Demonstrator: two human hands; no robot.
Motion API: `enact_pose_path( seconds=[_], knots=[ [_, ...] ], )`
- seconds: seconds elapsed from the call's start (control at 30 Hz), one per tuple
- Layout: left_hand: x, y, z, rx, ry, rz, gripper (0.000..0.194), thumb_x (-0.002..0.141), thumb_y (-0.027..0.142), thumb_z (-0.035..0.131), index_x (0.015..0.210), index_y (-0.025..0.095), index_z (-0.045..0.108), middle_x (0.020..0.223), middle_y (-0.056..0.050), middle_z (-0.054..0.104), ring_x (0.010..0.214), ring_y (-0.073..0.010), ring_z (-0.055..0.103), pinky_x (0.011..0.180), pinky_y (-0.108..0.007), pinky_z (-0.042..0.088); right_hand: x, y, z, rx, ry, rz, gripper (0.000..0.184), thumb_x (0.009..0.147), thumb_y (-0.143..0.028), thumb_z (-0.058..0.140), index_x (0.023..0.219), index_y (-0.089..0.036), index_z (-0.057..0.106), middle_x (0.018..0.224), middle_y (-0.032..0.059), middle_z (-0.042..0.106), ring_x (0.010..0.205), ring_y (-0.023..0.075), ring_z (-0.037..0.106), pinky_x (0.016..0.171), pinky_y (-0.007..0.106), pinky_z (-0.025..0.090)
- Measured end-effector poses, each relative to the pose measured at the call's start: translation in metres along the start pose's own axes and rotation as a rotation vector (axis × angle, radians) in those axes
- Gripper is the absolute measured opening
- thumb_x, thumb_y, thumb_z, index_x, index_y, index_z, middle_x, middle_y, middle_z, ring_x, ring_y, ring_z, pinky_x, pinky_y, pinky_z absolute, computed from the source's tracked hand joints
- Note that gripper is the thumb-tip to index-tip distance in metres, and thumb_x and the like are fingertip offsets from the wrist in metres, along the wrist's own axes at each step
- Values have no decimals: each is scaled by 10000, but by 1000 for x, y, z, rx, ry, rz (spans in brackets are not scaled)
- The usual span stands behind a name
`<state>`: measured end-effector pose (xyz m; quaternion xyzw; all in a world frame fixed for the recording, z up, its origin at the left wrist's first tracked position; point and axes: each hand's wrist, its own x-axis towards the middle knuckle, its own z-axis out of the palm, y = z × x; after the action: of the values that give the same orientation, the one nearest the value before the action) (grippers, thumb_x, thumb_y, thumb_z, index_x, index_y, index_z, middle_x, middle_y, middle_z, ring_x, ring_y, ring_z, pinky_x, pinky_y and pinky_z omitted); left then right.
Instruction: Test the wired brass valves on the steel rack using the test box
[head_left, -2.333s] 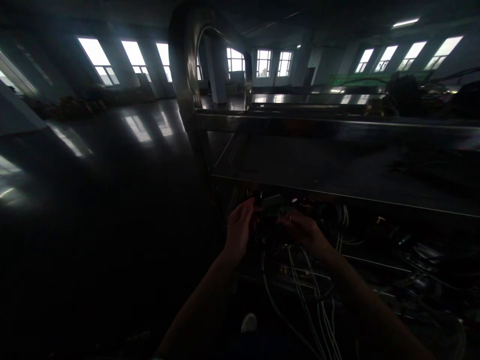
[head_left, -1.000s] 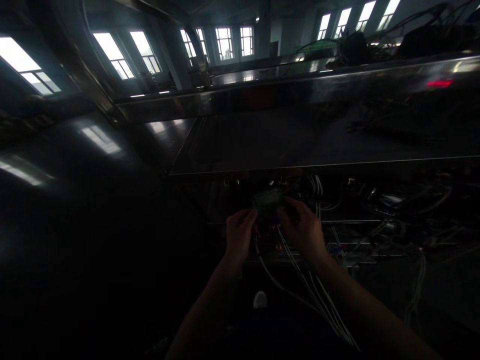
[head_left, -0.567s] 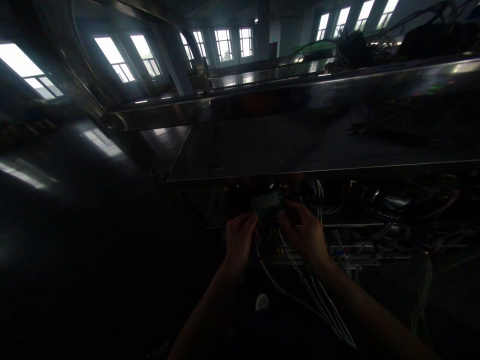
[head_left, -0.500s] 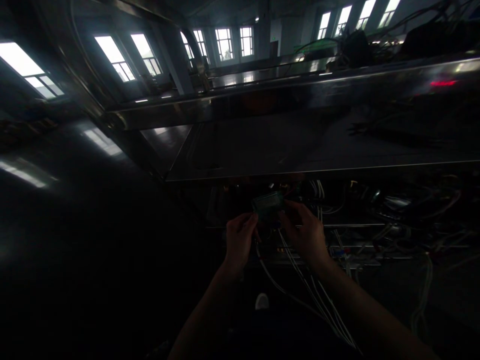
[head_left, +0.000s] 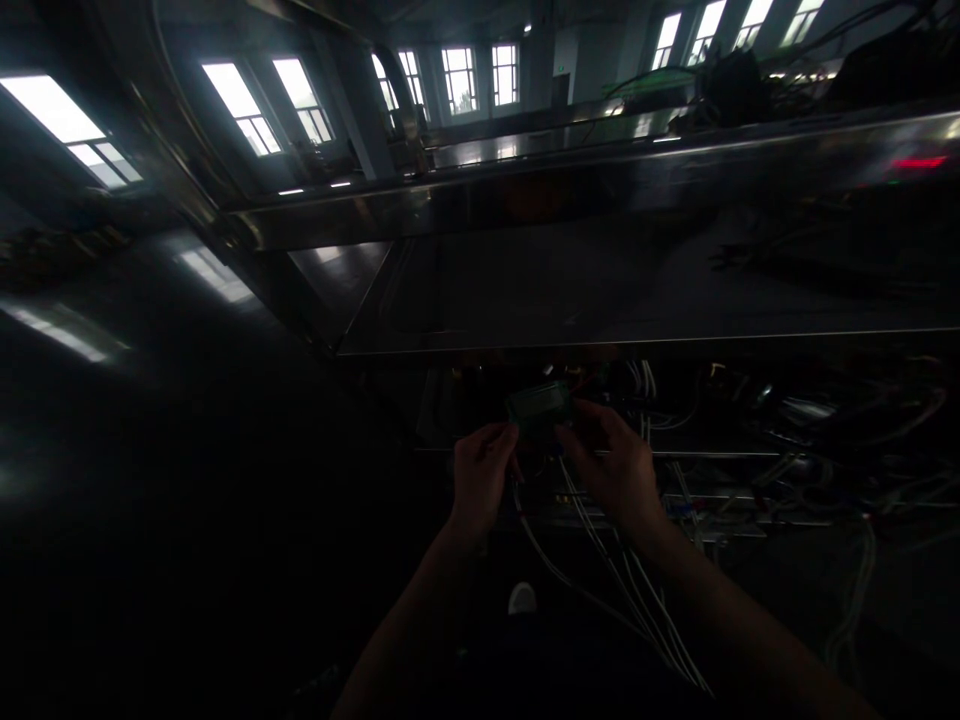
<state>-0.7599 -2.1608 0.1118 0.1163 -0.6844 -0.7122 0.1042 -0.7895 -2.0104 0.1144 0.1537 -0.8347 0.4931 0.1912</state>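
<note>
A small green circuit board [head_left: 538,403] with a rectangular display-like part on it is held up between my two hands, just under the shelf edge. My left hand [head_left: 481,470] pinches its lower left corner between thumb and fingers. My right hand [head_left: 613,462] grips its right side, fingers bent round the edge. Below the board hang pale wires [head_left: 592,530], which run down to the lower right. A thinner wire [head_left: 551,570] trails from near my left fingertips. Deep shadow hides where the wires join the board.
A metal shelf [head_left: 600,290] of a rack spans the view above my hands. Tangled cables [head_left: 817,480] fill the lower level at right. A metal tube frame [head_left: 187,190] rises at upper left. A shoe tip [head_left: 522,598] shows on the dark floor below.
The view has shifted slightly, so the background sits a little further right. Both hands keep the same hold on the circuit board, which has hardly moved.
</note>
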Motion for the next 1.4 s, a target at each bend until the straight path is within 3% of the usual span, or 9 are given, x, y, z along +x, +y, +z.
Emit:
enact_pose_path(
  seconds=[0.37,0.57,0.63,0.77,0.83,0.9,1.0,1.17,1.4],
  knots=[
    [-1,-2,-2,-16,-4,6,325,763,453,623,715,136,669,435,36,483,405,-73,424,446,-201,311,-3,-2,-3,-20,-25,-58,307,840,-395,541,1051,-176,581,877,71,633,732,182,609,663,337,517],
    [3,-1,-9,-142,77,-40,314,724,441,670,762,129,676,561,4,565,462,-83,480,458,-205,370,11,15,-35,-226,453,-46,242,865,-320,482,1032,-174,580,1041,129,582,1005,247,543,852,434,456],
    [3,-3,-12,-160,187,5,325,750,433,648,895,143,676,690,-22,612,538,-95,520,480,-205,402,26,26,-47,-267,451,29,270,865,-353,456,990,-155,591,984,139,607,967,260,555,844,446,446],
    [-15,-4,-10,193,515,537,378,819,265,594,1192,216,563,1197,-101,548,882,-146,577,677,-256,493,64,45,-55,-307,209,167,306,843,-410,457,875,-159,631,773,118,652,735,250,608,683,389,468],
    [-29,-1,0,385,395,889,395,816,135,565,1198,233,553,1154,-87,574,970,-168,570,780,-293,493,79,54,-50,-320,150,170,257,782,-383,542,865,-165,648,793,126,671,754,273,625,671,387,470],
    [-39,4,16,459,71,1077,411,814,58,520,1185,231,554,1030,-68,631,976,-175,588,830,-314,491,89,63,-45,-259,147,151,230,720,-341,607,853,-160,657,866,143,682,835,300,630,709,400,475],
    [-39,12,47,447,-223,941,357,848,92,480,1182,199,548,1043,-95,633,948,-175,603,831,-313,500,89,74,-42,-85,174,141,240,725,-341,595,860,-150,648,901,134,687,876,281,632,746,390,484],
    [-3,18,93,274,-172,485,320,869,199,460,1174,164,551,1100,-126,584,877,-167,599,723,-282,529,70,73,-49,193,214,115,268,795,-399,499,841,-161,611,835,69,679,792,202,623,723,354,500],
    [36,22,129,503,19,434,282,742,54,536,998,124,630,1023,-132,592,1012,-246,561,958,-398,437,80,52,-55,-548,109,48,268,805,-265,476,840,-71,658,901,233,641,999,392,548,889,601,356]
  ],
)
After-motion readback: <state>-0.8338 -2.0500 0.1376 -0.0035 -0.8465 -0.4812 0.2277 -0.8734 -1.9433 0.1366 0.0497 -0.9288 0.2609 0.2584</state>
